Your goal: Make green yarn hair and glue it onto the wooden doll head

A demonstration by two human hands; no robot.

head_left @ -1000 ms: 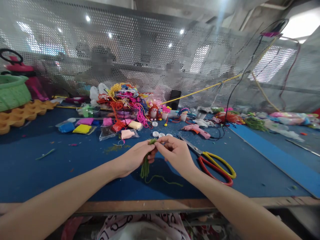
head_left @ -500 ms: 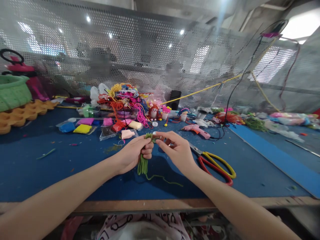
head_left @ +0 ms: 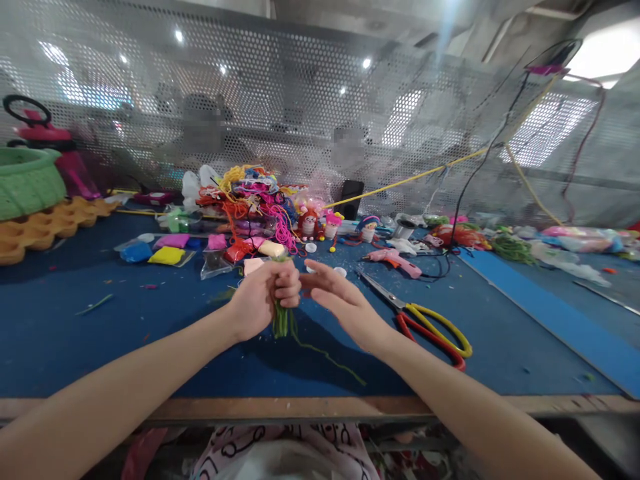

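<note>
My left hand (head_left: 265,297) is wrapped round a bundle of green yarn (head_left: 281,323), whose looped lower end hangs below the fist and whose top just shows above it. A loose green strand trails from the bundle to the right over the blue table (head_left: 200,360). Just right of the fist is my right hand (head_left: 345,303), its fingers apart and nothing visible in them. Scissors (head_left: 400,305) with one red and one yellow handle lie spread beside my right hand. Small white round caps (head_left: 340,272) sit behind its fingers.
Packets of coloured clay (head_left: 167,255) lie at back left, before a heap of tangled yarn (head_left: 250,193). Small dolls (head_left: 309,223) stand at the back middle. A pink glue gun (head_left: 393,260) with a black cord lies behind the scissors. A blue strip (head_left: 540,307) runs along the right.
My left fist has closed more fully round the yarn bundle and shifted slightly left. My right hand has come off the bundle's top, and its fingers have straightened.
</note>
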